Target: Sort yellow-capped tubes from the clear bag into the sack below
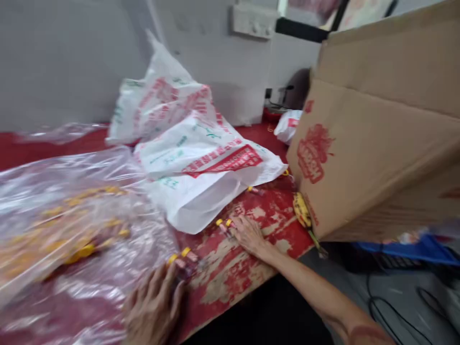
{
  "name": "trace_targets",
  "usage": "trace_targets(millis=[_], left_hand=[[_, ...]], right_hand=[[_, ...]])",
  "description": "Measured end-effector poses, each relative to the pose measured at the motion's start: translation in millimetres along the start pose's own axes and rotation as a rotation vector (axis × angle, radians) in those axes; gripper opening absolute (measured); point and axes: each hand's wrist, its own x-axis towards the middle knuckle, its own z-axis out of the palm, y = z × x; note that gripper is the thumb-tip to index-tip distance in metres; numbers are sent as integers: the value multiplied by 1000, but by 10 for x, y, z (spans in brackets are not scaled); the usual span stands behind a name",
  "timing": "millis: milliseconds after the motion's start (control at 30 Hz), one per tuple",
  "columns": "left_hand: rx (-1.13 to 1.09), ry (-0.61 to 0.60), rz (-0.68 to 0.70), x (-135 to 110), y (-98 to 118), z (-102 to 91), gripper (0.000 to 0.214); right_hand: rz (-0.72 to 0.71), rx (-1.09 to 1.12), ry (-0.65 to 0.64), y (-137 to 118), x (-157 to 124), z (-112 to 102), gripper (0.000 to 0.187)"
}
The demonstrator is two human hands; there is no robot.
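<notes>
My left hand (153, 306) lies at the edge of a clear plastic sheet (108, 268). Its fingers are stretched out and its thumb stands apart. Two small tubes with yellow caps (183, 262) lie just beyond its fingertips; blur hides whether they touch. Flat on the worn red tabletop (233, 278) is my right hand (249, 235), fingers extended beside two more yellow-capped tubes (224, 227). Another such tube (255, 190) lies farther back. Under or inside the clear plastic, many yellow-capped pieces (75, 235) are bunched together.
White plastic bags with red print (212, 153) are heaped at the back. A large cardboard box (370, 129) leans over the right side, with a spotted banana (302, 211) by its lower corner. Black cables (377, 306) and a blue tray (424, 249) are at lower right.
</notes>
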Motion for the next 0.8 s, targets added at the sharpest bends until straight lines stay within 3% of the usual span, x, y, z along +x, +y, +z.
trace_targets(millis=[100,167,300,367,433,533,633,800], left_hand=[[159,67,25,-13,-56,8,43],[176,86,46,22,-40,23,43],[169,97,52,43,-26,14,43],[168,98,58,36,-35,5,42],[172,88,50,31,-40,-2,42],[170,66,29,27,-22,-18,42],[159,50,13,22,12,-37,40],[142,7,-34,5,38,-34,41]], right_hand=[[-75,-11,18,-136,81,110,16],[-49,-51,61,-50,154,62,16],[236,-166,192,458,419,-125,28],[309,-204,185,708,559,-171,30],[296,-227,134,854,653,-169,31],[220,-257,49,862,648,-139,34],[116,-273,-70,752,477,-183,32],[-29,-308,-310,633,123,-432,27]])
